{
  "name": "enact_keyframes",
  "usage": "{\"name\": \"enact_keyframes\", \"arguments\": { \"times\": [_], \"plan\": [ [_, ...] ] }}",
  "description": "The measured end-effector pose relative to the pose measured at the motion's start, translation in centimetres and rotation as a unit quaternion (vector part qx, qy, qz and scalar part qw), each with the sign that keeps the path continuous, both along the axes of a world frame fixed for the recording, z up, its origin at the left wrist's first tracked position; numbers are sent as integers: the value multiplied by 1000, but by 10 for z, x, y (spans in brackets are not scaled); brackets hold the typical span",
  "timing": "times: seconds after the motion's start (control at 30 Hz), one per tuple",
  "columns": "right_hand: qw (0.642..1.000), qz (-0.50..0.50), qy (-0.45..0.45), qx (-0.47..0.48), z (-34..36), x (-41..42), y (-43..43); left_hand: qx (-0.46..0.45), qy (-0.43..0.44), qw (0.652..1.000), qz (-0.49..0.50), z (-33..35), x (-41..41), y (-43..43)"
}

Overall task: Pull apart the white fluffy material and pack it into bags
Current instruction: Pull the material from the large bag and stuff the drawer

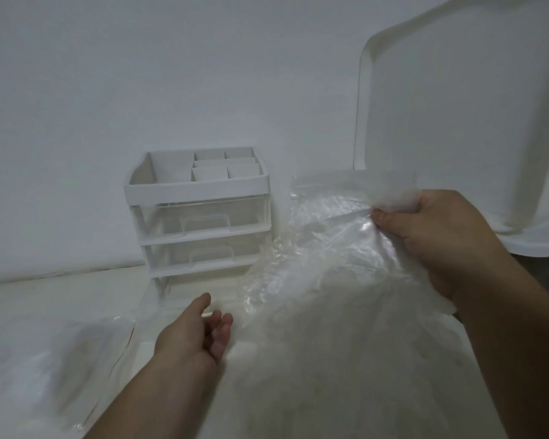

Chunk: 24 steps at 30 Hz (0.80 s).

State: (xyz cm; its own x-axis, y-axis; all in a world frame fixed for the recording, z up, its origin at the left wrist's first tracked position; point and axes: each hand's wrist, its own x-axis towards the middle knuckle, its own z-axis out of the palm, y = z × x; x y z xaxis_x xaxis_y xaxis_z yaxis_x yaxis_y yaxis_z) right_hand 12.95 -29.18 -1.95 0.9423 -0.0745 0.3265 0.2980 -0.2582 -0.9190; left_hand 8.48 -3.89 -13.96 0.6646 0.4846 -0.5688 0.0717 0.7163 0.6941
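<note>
Fluff [346,384] heaped front right on table [61,299]. Clear bag [327,248] raised above it, beside drawer unit [200,213]. Right hand [441,242] pinches bag's top edge. Left hand [197,331] relaxed, fingers loose, holding nothing

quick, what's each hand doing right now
left hand: open, fingers relaxed, holding nothing.
right hand: closed, its grip pinching the clear plastic bag near the top edge.
</note>
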Motion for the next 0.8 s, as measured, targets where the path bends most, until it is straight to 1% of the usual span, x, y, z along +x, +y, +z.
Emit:
{"name": "enact_keyframes", "arguments": {
  "times": [0.2,0.33,0.47,0.53,0.57,0.6,0.63,0.67,0.7,0.73,0.77,0.8],
  "plan": [
    [1000,0,-1,-25,3,-3,-3,18,11,1000,4,2,-26,-18],
    [998,24,0,-62,4,-4,-4,17,3,1000,11,6,-36,-23],
    [997,41,-8,-68,5,-6,-4,14,13,1000,25,8,-46,-21],
    [996,57,-7,-63,6,-7,-4,56,26,998,30,14,-52,-25],
    [996,66,-5,-65,6,-8,-3,101,15,994,45,23,-55,-30],
    [995,73,-3,-72,6,-9,-2,178,-13,981,71,35,-57,-36],
    [993,81,-1,-80,6,-10,0,288,-59,951,97,50,-60,-42],
    [992,88,1,-88,6,-11,2,417,-117,896,99,70,-62,-49],
    [991,94,3,-94,6,-13,3,539,-173,822,60,90,-65,-58],
    [990,101,4,-99,6,-14,5,638,-204,743,-5,109,-65,-66],
    [988,110,4,-108,7,-16,6,713,-209,665,-76,125,-63,-72],
    [986,119,4,-119,8,-17,7,769,-194,594,-135,137,-59,-77]
  ]
}}
